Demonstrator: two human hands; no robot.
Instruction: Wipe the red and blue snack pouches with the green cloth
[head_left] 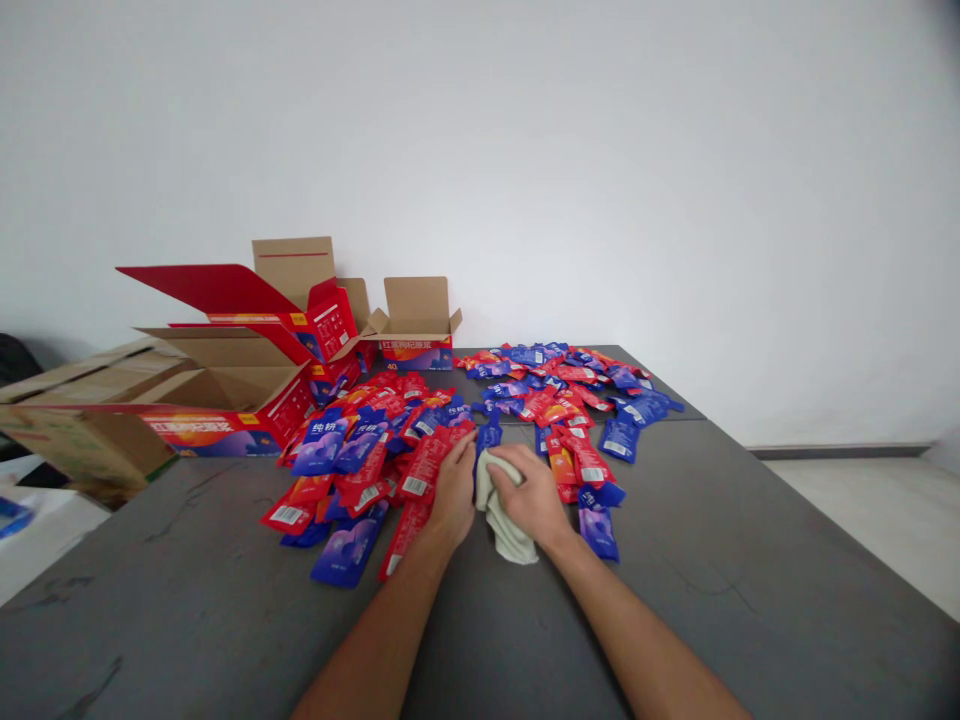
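Note:
A blue spout pouch is between my two hands, its narrow top pointing away from me. My left hand grips its left edge, the fingers partly hidden behind the palm. Bunched in my right hand is a pale green cloth, pressed against the pouch's face, with a loose end hanging toward me. Left of my left hand lies a heap of red and blue pouches. Beyond my right hand, more red and blue pouches lie spread out.
Open red cartons stand at the left, and a smaller open carton stands by the wall. Brown cardboard boxes are beyond the left edge of the dark grey table. A white wall rises behind.

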